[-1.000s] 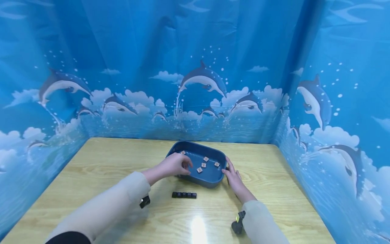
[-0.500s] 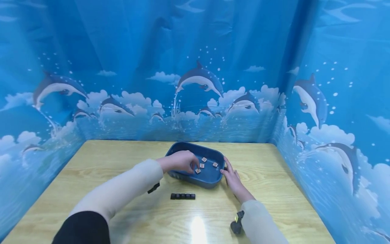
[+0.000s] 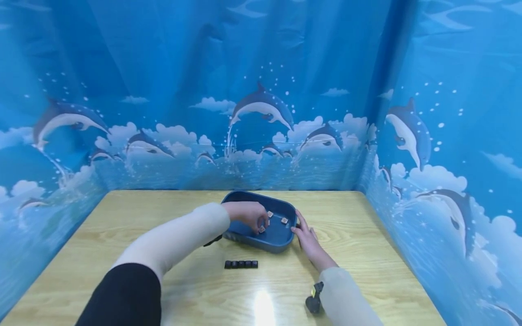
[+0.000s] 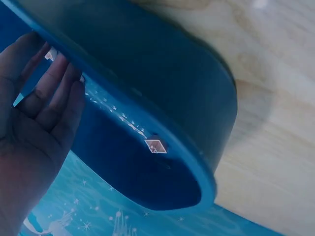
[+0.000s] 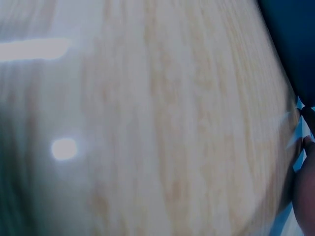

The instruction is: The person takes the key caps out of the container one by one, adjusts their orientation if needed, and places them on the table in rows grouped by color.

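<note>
Inside the dark blue tray lie several small pale cubes with printed tops. My left hand reaches over the tray's near left side, fingers bent down, thumb and fingertips pinching at one printed cube on the tray floor. Close by lie a second cube and a third cube. In the left wrist view my left hand dips past the rim, and one more cube sits apart from it. My right hand rests against the tray's right end, fingers fairly straight, thumb at the rim.
A straight row of black blocks lies on the wooden table in front of the tray. Behind the table hangs a blue dolphin-print curtain, which also runs along both sides.
My left hand has moved rightward and down into the tray, its fingertips coming to the printed cube. The right hand stays at the tray's end, and the whole view has shifted slightly.
</note>
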Motion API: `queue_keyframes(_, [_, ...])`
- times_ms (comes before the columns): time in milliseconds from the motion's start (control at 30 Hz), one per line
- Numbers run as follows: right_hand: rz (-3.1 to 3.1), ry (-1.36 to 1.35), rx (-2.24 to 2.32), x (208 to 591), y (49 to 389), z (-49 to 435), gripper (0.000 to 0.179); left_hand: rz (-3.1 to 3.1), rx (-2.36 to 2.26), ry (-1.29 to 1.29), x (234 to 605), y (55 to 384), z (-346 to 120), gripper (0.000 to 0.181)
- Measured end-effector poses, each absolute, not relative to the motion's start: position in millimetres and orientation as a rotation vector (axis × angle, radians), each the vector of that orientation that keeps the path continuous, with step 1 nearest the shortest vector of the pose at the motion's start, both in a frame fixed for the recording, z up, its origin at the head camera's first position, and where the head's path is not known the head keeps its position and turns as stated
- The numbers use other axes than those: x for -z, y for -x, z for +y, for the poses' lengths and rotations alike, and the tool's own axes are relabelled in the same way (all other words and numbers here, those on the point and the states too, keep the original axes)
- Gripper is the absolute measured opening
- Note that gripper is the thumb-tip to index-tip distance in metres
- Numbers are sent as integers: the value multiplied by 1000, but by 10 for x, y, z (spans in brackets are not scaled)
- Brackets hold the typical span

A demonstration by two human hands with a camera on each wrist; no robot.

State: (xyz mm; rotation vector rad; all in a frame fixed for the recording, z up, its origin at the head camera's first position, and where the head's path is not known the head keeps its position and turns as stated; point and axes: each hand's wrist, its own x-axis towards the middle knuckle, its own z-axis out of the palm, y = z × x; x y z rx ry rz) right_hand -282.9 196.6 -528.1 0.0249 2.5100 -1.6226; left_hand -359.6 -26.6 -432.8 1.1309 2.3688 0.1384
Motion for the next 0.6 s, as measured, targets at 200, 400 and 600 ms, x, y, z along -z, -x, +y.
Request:
queue_keyframes(200, [2509, -3, 1635, 5289, 2828, 1966, 66, 2359, -9, -1059, 4337, 3666, -191, 33])
queue_keyframes(400, [2499, -22, 1637, 5296, 2837, 1980, 67, 2328, 88, -989, 4361, 3697, -143, 36])
queue_keyframes(600, [2493, -26, 1640, 5283, 2828, 1980, 67, 2301, 102, -985, 4394, 3735, -110, 27])
